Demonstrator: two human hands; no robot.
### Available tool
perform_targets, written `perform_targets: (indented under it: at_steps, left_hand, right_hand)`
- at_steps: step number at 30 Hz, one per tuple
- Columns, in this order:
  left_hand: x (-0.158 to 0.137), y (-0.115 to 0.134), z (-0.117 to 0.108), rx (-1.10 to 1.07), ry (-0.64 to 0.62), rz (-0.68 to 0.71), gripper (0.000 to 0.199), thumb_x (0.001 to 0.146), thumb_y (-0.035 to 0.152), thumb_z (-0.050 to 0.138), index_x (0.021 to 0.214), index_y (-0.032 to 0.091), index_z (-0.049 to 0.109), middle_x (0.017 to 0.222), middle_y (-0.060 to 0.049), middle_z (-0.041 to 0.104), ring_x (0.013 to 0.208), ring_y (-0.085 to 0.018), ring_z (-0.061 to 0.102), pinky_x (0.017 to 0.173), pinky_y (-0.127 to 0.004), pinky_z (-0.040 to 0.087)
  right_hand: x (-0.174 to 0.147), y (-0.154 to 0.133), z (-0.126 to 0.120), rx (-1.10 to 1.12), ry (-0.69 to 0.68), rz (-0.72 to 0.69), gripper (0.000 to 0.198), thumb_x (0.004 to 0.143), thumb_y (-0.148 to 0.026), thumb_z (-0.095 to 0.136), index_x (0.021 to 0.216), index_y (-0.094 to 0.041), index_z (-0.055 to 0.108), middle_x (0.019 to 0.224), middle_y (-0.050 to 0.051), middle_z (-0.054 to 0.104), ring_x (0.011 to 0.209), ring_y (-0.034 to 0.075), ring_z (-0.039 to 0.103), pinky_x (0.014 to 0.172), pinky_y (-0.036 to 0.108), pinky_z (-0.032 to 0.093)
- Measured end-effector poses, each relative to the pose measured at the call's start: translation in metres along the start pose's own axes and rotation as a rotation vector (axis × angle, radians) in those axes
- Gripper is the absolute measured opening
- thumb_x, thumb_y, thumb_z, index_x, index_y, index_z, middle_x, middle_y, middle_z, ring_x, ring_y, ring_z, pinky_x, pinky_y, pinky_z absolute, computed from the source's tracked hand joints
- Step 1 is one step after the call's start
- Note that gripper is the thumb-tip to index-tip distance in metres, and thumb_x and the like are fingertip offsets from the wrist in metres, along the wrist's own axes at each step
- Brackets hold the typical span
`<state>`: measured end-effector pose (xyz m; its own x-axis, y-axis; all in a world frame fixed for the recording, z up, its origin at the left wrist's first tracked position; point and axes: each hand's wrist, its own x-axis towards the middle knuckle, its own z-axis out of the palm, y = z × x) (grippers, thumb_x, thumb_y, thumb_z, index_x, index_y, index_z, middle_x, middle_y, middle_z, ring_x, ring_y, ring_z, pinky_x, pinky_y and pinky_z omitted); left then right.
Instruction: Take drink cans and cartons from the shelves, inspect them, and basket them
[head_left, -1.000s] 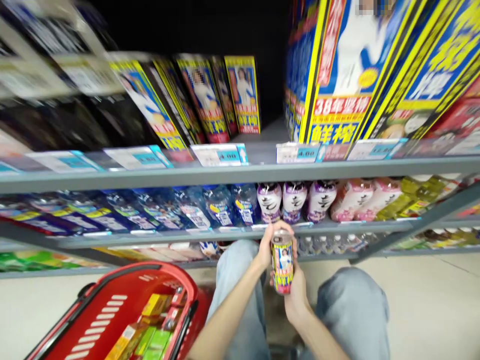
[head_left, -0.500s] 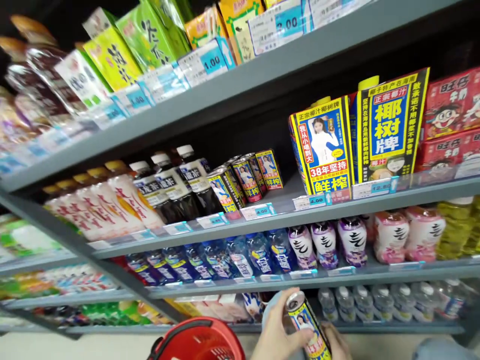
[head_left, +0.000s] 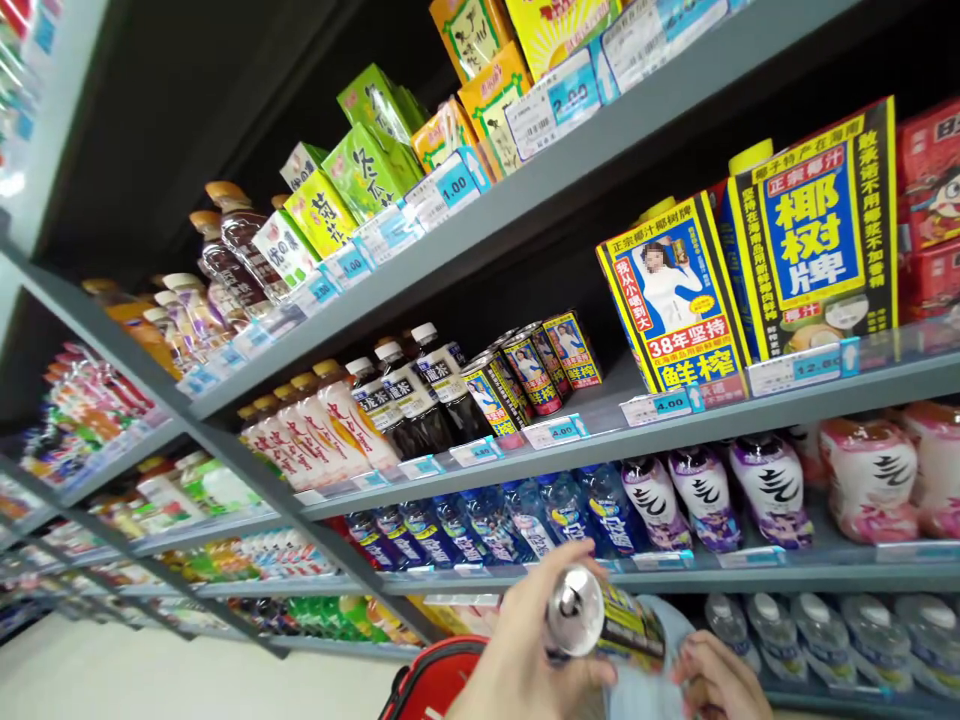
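Observation:
A coconut juice can (head_left: 611, 622) lies tilted in my left hand (head_left: 517, 640), its silver top facing me. The thumb and fingers of that hand wrap around its top end. Just right of the can's lower end is my right hand (head_left: 720, 680), fingers curled in, with no object visible in them. A red shopping basket (head_left: 442, 680) with a black handle is partly hidden behind my left hand. Matching small cans (head_left: 532, 375) stand on the shelf above, left of two large coconut juice cartons (head_left: 679, 300).
Grey shelves (head_left: 540, 450) with price tags run across the view. Dark tea bottles (head_left: 409, 400), blue drink bottles (head_left: 525, 515) and purple-white bottles (head_left: 705, 495) line them. Clear water bottles (head_left: 802, 630) stand low at right. Pale floor (head_left: 135, 670) shows at lower left.
The can has tipped from near upright toward lying sideways, its top now facing me. My right hand has come away from it. The view has shifted left, showing more shelves and floor.

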<state>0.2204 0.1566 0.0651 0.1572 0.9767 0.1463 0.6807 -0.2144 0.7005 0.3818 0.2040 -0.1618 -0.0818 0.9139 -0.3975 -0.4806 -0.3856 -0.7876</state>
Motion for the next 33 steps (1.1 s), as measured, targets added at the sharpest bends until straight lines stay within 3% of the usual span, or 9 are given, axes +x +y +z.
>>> perform_targets:
  at_steps: [3, 7, 9, 12, 20, 26, 33]
  left_hand:
    - [0.005, 0.040, -0.033, -0.019, 0.239, 0.268, 0.061, 0.079, 0.029, 0.081, 0.133, 0.035, 0.055, 0.126, -0.010, 0.064, 0.116, -0.033, 0.064, 0.097, -0.047, 0.057]
    - [0.025, 0.082, -0.066, 0.117, 0.536, 0.656, 0.056, 0.081, 0.028, 0.080, 0.129, 0.037, 0.052, 0.121, -0.005, 0.063, 0.114, -0.031, 0.066, 0.096, -0.054, 0.059]
    - [0.040, 0.097, -0.079, 0.215, 0.651, 0.759, 0.055, 0.082, 0.030, 0.079, 0.130, 0.038, 0.051, 0.123, -0.004, 0.061, 0.116, -0.031, 0.065, 0.099, -0.057, 0.057]
    - [0.066, 0.110, -0.094, 0.358, 0.725, 0.782, 0.057, 0.084, 0.036, 0.076, 0.134, 0.038, 0.048, 0.130, -0.004, 0.059, 0.123, -0.031, 0.062, 0.103, -0.057, 0.054]
    - [0.129, 0.108, -0.123, 0.526, 0.467, 0.576, 0.065, 0.079, 0.044, 0.076, 0.136, 0.021, 0.055, 0.130, -0.011, 0.064, 0.116, -0.029, 0.063, 0.102, -0.046, 0.052]
    - [0.149, 0.114, -0.138, 0.724, 0.399, 0.465, 0.066, 0.080, 0.049, 0.072, 0.139, 0.022, 0.058, 0.128, -0.009, 0.067, 0.115, -0.031, 0.062, 0.105, -0.051, 0.046]
    - [0.166, 0.123, -0.133, 0.885, 0.183, 0.371, 0.074, 0.083, 0.059, 0.063, 0.145, 0.020, 0.054, 0.131, -0.011, 0.065, 0.119, -0.036, 0.061, 0.107, -0.052, 0.044]
  right_hand:
    - [0.007, -0.001, -0.006, 0.026, -0.049, -0.009, 0.040, 0.060, -0.054, 0.072, 0.066, -0.017, 0.060, 0.058, 0.006, 0.069, 0.036, 0.013, 0.054, 0.038, 0.019, 0.025]
    - [0.012, -0.012, -0.011, 0.091, -0.029, 0.007, 0.039, 0.061, -0.053, 0.073, 0.070, -0.017, 0.060, 0.059, 0.004, 0.069, 0.037, 0.015, 0.058, 0.037, 0.019, 0.026]
    - [0.009, -0.019, -0.010, 0.106, -0.023, 0.016, 0.039, 0.061, -0.052, 0.073, 0.072, -0.017, 0.060, 0.059, 0.003, 0.069, 0.038, 0.015, 0.058, 0.038, 0.019, 0.027]
    - [0.000, -0.029, -0.007, 0.104, -0.037, 0.009, 0.037, 0.062, -0.051, 0.072, 0.071, -0.017, 0.060, 0.059, 0.004, 0.069, 0.041, 0.014, 0.059, 0.039, 0.019, 0.030]
    - [-0.009, -0.040, -0.005, 0.123, -0.061, 0.008, 0.033, 0.063, -0.048, 0.072, 0.069, -0.017, 0.060, 0.059, 0.004, 0.069, 0.042, 0.014, 0.058, 0.041, 0.019, 0.030]
    - [-0.010, -0.046, -0.006, 0.131, -0.040, 0.013, 0.031, 0.064, -0.047, 0.070, 0.070, -0.018, 0.059, 0.060, 0.004, 0.068, 0.042, 0.014, 0.057, 0.039, 0.019, 0.028]
    - [-0.014, -0.056, -0.003, 0.173, -0.038, 0.044, 0.031, 0.064, -0.046, 0.071, 0.071, -0.018, 0.060, 0.061, 0.003, 0.067, 0.042, 0.014, 0.057, 0.037, 0.020, 0.028]
